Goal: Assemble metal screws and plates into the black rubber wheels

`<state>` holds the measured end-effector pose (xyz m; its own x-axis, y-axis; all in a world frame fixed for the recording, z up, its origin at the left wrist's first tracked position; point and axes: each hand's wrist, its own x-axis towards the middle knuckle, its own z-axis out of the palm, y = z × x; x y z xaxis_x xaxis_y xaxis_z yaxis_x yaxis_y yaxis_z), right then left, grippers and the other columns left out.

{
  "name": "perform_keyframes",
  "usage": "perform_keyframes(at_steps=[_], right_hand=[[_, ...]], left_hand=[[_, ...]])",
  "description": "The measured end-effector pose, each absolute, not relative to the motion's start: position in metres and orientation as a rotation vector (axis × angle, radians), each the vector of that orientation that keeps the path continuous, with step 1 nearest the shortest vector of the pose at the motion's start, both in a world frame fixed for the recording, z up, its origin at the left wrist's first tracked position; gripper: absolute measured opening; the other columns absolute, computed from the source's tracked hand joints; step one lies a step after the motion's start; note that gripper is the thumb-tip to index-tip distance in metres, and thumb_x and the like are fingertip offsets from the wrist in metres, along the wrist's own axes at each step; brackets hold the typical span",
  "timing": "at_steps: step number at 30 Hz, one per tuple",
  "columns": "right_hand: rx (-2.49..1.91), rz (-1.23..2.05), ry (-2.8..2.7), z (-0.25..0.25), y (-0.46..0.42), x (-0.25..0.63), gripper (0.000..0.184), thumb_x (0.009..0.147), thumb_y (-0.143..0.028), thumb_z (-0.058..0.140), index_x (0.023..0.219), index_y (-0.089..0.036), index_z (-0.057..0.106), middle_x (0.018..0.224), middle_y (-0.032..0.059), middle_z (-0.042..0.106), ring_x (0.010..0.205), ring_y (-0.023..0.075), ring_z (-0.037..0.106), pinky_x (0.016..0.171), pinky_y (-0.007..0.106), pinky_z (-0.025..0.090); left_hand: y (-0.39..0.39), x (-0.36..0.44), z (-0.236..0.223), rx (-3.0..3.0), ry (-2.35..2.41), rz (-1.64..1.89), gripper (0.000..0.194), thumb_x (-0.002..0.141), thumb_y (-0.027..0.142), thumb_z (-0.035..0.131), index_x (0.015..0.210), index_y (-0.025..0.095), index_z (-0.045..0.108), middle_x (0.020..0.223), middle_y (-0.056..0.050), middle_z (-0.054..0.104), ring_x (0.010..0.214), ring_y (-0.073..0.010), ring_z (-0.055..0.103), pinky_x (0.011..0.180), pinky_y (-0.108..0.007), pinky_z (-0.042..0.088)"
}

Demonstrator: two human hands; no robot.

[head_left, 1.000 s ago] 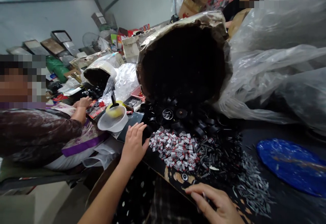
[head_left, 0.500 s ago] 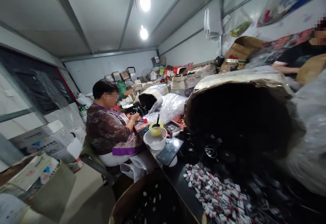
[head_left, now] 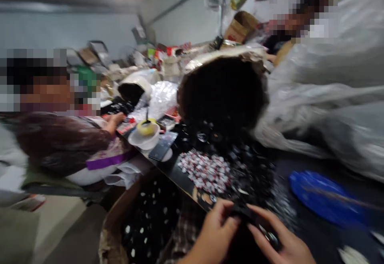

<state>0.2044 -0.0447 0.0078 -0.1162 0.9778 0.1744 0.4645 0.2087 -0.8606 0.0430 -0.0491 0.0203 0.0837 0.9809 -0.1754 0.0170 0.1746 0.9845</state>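
The picture is smeared by motion. My left hand [head_left: 216, 229] and my right hand [head_left: 277, 240] meet at the bottom edge of the dark table [head_left: 303, 164], fingers pinched together on a small black part [head_left: 243, 212] held between them. Just beyond them lies a heap of small white-and-red pieces [head_left: 207, 172] with dark and grey bits beside it. Behind the heap, a big brown sack [head_left: 223, 88] lies on its side, spilling black round parts [head_left: 210, 136].
A person in a dark patterned sleeve [head_left: 63, 144] sits at the left of the table, near a white bowl [head_left: 144, 136] and a phone [head_left: 162, 148]. A blue disc [head_left: 325, 198] lies at right under clear plastic bags [head_left: 327, 84]. A cardboard box [head_left: 144, 224] of black parts stands below.
The view swung up to the ceiling and back down to the table. My left hand left the table's left edge; both hands now meet on a black part.
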Motion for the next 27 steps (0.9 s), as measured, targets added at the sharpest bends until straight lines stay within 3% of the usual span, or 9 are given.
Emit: perform_keyframes(at_steps=[5,10,17,21,27], right_hand=[[-1.422,0.898,-1.878,0.039,-0.042,0.203,0.024,0.083,-0.022,0.053,0.105,-0.023,0.062,0.081,0.0010,0.069,0.071,0.0160,0.066,0.064,0.026,0.052],[-1.481,1.084,-1.882,0.042,-0.037,0.188,0.021,0.084,-0.017,0.053,0.105,-0.021,0.058,0.077,-0.0011,0.067,0.065,0.0134,0.062,0.058,0.023,0.045],[-1.645,0.331,-2.313,0.044,0.027,0.159,0.017,0.091,-0.023,0.052,0.106,-0.019,0.061,0.101,0.0072,0.067,0.089,0.0213,0.062,0.079,0.037,0.035],[-1.697,0.271,-2.380,0.037,0.053,0.146,0.016,0.090,-0.023,0.054,0.102,-0.015,0.059,0.098,0.0099,0.067,0.090,0.0238,0.061,0.079,0.038,0.033],[-1.776,0.313,-2.394,0.037,0.061,0.151,0.009,0.089,-0.019,0.053,0.097,-0.017,0.058,0.098,0.0065,0.067,0.091,0.0218,0.062,0.077,0.033,0.034]], left_hand=[[-0.044,0.033,0.015,1.179,1.208,0.949,0.019,0.083,0.030,0.057,0.099,0.023,0.064,0.098,-0.005,0.066,0.098,-0.0231,0.057,0.093,-0.035,0.040],[-0.044,0.020,0.008,1.172,1.264,1.006,0.018,0.081,0.033,0.061,0.096,0.023,0.067,0.097,-0.005,0.065,0.097,-0.0226,0.058,0.092,-0.036,0.042],[-0.010,-0.014,0.009,0.536,1.171,1.318,0.027,0.081,0.035,0.063,0.105,0.026,0.055,0.105,0.001,0.061,0.094,-0.0173,0.062,0.088,-0.037,0.049],[0.012,-0.011,0.007,0.501,1.064,1.268,0.031,0.078,0.030,0.067,0.106,0.022,0.056,0.108,-0.003,0.063,0.097,-0.0187,0.063,0.089,-0.037,0.049],[0.025,-0.001,0.001,0.506,1.022,1.274,0.033,0.074,0.028,0.070,0.105,0.023,0.059,0.106,-0.002,0.065,0.097,-0.0161,0.063,0.086,-0.027,0.049]])
